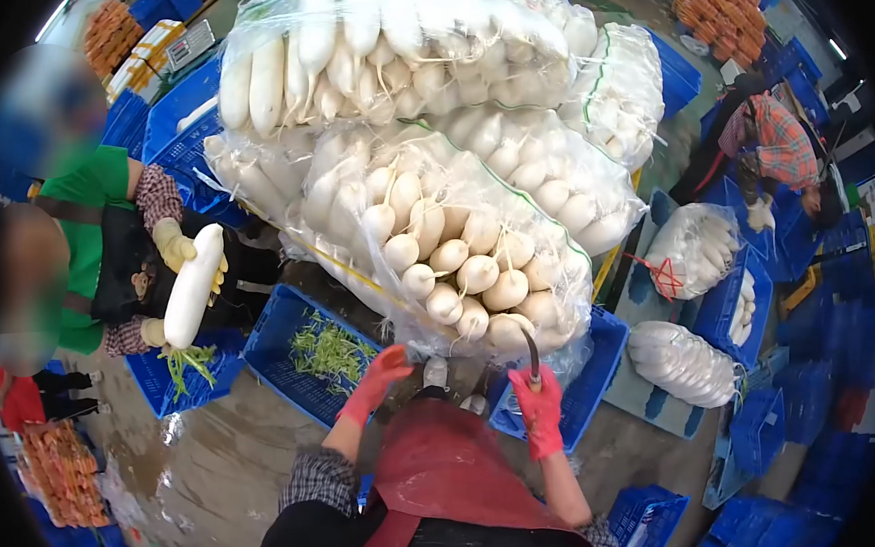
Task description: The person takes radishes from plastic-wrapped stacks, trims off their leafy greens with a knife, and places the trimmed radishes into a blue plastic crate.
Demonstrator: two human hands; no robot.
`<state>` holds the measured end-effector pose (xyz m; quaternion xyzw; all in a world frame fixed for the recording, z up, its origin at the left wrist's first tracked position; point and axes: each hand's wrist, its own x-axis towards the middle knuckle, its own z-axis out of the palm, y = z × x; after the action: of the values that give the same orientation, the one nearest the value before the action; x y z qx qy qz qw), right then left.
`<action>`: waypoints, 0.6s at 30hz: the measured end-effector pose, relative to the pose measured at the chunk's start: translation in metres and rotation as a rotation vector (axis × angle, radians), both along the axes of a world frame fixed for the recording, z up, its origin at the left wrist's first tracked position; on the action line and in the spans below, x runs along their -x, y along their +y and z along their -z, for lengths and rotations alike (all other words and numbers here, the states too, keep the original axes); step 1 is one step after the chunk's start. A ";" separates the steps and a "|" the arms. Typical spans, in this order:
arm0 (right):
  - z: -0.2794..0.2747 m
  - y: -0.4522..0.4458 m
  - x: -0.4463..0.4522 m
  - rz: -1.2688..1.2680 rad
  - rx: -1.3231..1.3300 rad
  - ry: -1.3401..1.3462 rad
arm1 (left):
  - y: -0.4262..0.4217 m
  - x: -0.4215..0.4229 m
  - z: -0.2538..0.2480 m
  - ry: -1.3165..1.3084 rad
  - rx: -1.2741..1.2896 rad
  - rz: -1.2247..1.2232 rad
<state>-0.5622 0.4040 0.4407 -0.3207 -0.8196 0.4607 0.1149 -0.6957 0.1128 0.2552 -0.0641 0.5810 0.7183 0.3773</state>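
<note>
Large clear bags of white radishes (446,243) are piled in front of me, the nearest with its root ends facing me. My right hand (539,413), in a pink glove, is closed around the handle of a curved knife (533,356), its blade pointing up beside the lower edge of the nearest bag. My left hand (376,380), also in a pink glove, has its fingers apart and holds nothing. It is just below the bag's lower left corner, near a blue crate (268,369) with green leaf trimmings (330,352).
At the left, a person in green (92,194) holds a radish (195,285) with yellowish gloves. Another person in plaid (778,142) bends at the upper right. Bagged radishes (685,363) lie right, near a blue crate (590,384). Another blue crate (645,521) sits lower right.
</note>
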 end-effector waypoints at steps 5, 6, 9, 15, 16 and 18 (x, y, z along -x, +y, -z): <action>0.017 -0.013 0.098 -0.157 -0.157 0.227 | -0.102 -0.054 -0.060 0.336 1.338 0.624; 0.021 -0.016 0.110 -0.257 -0.216 0.203 | -0.102 -0.054 -0.058 0.332 1.337 0.616; 0.028 -0.021 0.130 -0.142 -0.201 -0.157 | -0.081 -0.043 -0.069 0.772 1.043 0.101; 0.016 -0.010 0.129 0.063 0.170 0.025 | 0.053 0.009 -0.161 0.940 0.370 -0.019; -0.002 -0.008 0.127 0.052 0.199 -0.068 | 0.069 0.015 -0.169 0.965 0.283 -0.008; -0.016 -0.008 0.116 0.044 0.261 -0.049 | 0.102 0.035 -0.193 1.106 0.279 0.075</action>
<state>-0.6780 0.3959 0.4572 -0.3620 -0.7481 0.5526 0.0622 -0.7303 0.2144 0.4481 0.2929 0.7833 0.5476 0.0303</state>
